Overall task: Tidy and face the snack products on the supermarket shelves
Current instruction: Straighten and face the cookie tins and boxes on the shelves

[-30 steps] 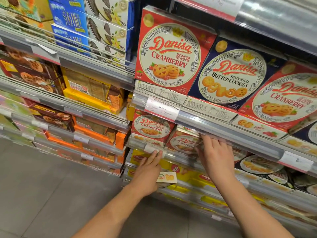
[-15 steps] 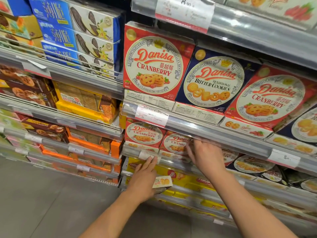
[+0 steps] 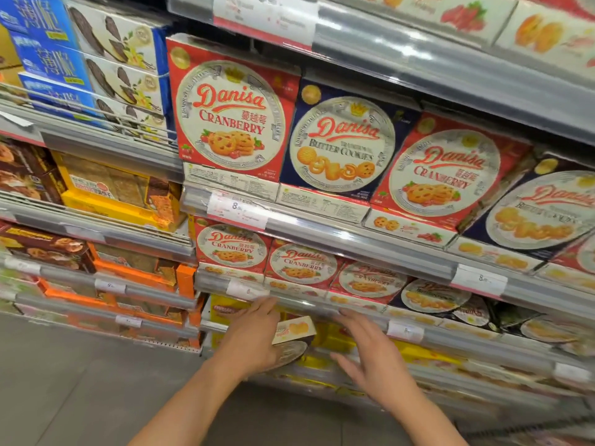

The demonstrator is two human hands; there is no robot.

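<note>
My left hand [image 3: 254, 336] holds a small cookie box [image 3: 293, 329] in front of the lower shelf; its pale side and part of a round printed face show past my fingers. My right hand [image 3: 375, 352] hovers beside it with fingers spread, holding nothing, in front of the yellow boxes [image 3: 335, 336]. On the shelf just above stand three small red Danisa Cranberry boxes [image 3: 301, 263] side by side, then a blue butter cookie box [image 3: 434, 296]. Large Danisa boxes [image 3: 341, 143], red and blue in turn, lean back on the shelf above that.
Grey shelf rails with price tags [image 3: 238, 209] run across each level. To the left are blue sandwich-biscuit boxes [image 3: 96, 59], yellow boxes [image 3: 119, 191] and orange boxes [image 3: 138, 265] on their own shelves. Grey floor [image 3: 80, 387] lies below.
My right hand has come down off the small cranberry boxes and now hovers lower with spread fingers. The left hand keeps the small box. The view has tilted upward.
</note>
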